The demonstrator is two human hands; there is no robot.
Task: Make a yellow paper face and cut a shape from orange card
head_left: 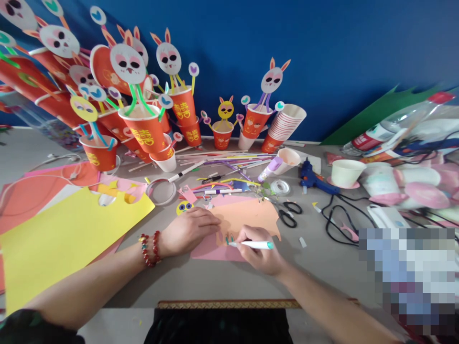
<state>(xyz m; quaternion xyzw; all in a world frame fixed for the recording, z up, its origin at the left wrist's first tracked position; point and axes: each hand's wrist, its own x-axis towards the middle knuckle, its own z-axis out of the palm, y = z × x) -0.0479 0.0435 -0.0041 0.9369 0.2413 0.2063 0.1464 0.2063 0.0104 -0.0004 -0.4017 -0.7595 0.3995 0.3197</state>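
Note:
My right hand is closed around a white marker with a green end. The marker's tip rests on a sheet of peach paper, beside small green marks drawn there. Under the peach sheet lies pink paper, showing along the near edge. My left hand lies flat on the left part of the sheets, fingers stretched toward the drawing, holding nothing. Just beyond it is a small yellow face cutout with blue eyes.
Scissors lie right of the paper, near a blue glue gun and its black cable. Red cups with rabbit figures stand at the back left. Yellow paper covers the left side. A tape roll and a magnifying glass lie beyond my hands.

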